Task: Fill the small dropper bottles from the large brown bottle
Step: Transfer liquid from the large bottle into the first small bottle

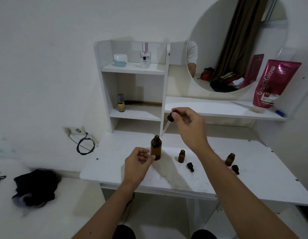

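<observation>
Right hand [187, 123] pinches the dropper [170, 116], tip just beyond the open mouth of the large brown bottle [156, 150] at tabletop [253, 173] centre. The left hand [138, 161], fingers [152, 157] loosely curled, merely touches its base. A knock could topple it, or drips fall short of the small dropper bottles [181, 156], right.

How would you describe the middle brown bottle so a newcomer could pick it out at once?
On the white table under the round mirror, three open brown bottles stand in a row. The middle bottle is short, unlike the tall bottle to its left, and stands nearer that one than the other short bottle does.
</observation>
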`<state>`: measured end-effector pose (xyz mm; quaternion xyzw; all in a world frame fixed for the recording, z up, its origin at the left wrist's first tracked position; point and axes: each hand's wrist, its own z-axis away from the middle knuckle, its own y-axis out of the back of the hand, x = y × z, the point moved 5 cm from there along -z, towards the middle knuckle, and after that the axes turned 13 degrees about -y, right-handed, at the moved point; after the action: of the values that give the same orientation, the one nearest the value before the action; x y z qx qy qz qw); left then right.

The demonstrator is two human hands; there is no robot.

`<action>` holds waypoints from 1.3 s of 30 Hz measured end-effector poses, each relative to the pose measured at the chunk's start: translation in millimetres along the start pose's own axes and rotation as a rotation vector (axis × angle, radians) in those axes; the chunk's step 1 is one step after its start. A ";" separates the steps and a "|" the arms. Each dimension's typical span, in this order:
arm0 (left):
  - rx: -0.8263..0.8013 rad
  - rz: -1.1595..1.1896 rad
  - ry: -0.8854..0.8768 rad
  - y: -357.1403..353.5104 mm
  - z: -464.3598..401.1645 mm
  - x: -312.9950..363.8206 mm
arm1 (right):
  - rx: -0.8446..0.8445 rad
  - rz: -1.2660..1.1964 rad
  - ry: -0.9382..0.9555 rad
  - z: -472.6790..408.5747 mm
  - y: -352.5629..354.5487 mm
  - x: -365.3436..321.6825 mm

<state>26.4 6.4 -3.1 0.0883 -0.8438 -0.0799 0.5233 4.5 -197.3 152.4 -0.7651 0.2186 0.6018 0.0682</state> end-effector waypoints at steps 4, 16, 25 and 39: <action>-0.055 0.005 0.019 -4.7 -14.8 -7.1 | -0.014 0.017 0.007 -3.9 -13.9 2.8; -0.158 -0.056 -0.014 -19.4 -22.4 -16.0 | -0.135 0.279 -0.030 -5.1 -51.3 36.0; -0.160 -0.082 -0.018 -19.4 -23.2 -19.0 | -0.071 0.311 -0.114 -3.9 -59.2 56.9; -0.186 -0.105 -0.005 -20.7 -22.1 -18.5 | -0.112 0.204 -0.143 -6.5 -52.8 44.5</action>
<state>55.6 -10.3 -14.2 0.0830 -0.8281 -0.1854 0.5225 40.3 -163.7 103.5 -0.6965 0.2558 0.6701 -0.0208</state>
